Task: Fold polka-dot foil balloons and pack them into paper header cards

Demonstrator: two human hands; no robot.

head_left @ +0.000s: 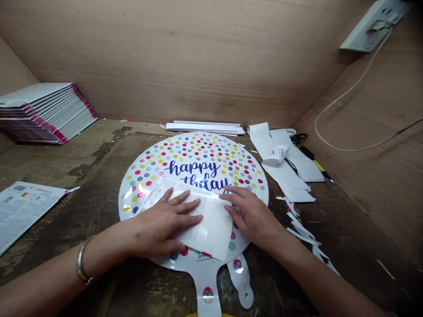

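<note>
Flat foil balloons (201, 152) with colourful dots and "happy" lettering lie stacked in front of me, tails toward me. On top rests a thin printed paper insert (220, 229), white along its right part. My left hand (161, 224) lies on the insert, palm down with fingers spread, and a metal bangle circles its wrist. At the insert's upper right edge is my right hand (247, 211), its thumb and index finger closed on the edge. A second balloon tail (240, 281) sticks out to the right of the first.
Stacked flat packs with pink edges (49, 112) stand at back left, and one printed pack (29, 207) lies nearer. White paper strips (280, 163), scissors (299, 138) and a yellow-black pen (324, 171) lie right. A socket box (373, 26) with a cable hangs on the wall.
</note>
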